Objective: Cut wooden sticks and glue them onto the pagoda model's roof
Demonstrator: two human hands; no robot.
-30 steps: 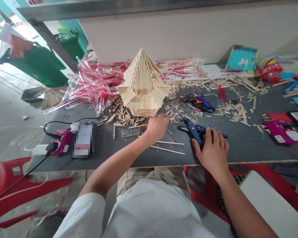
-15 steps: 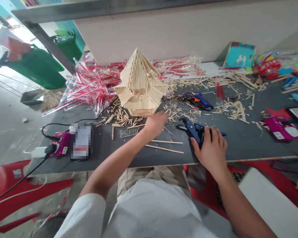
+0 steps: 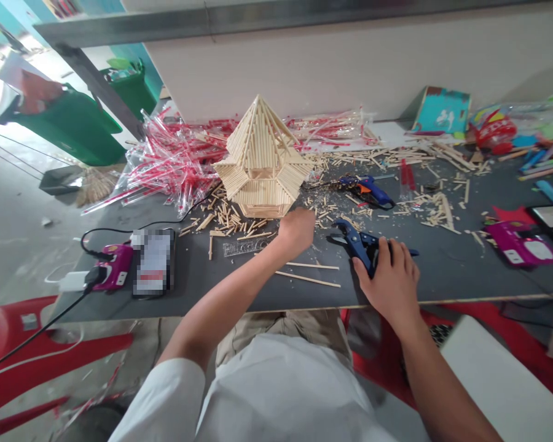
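Observation:
My left hand [image 3: 297, 232] is closed in a loose fist just in front of the lower right of a pointed-roof house model [image 3: 265, 178] made of thin wooden sticks. Its fingertips are turned away, so anything in them is hidden. My right hand [image 3: 393, 283] lies over the handles of a blue pipe cutter [image 3: 360, 244], thumb on one side and fingers on the other; the tool rests on the table with its jaws toward the upper left. Two long thin sticks [image 3: 309, 280] lie between my hands. A clear plastic ruler [image 3: 239, 247] is partly behind my left wrist.
Cut stick pieces [image 3: 225, 215] litter the grey table [image 3: 239, 294]. A blue glue gun [image 3: 368, 190] lies behind the cutter. Red-and-clear plastic wrappers [image 3: 170, 162] heap at the back left. A phone [image 3: 154, 264] and purple power socket [image 3: 115, 267] sit at left, another purple socket [image 3: 520, 242] at right.
My left hand has shifted slightly right, its fingers curled further under. My right hand stays on the pipe cutter. The whole view has tilted a little.

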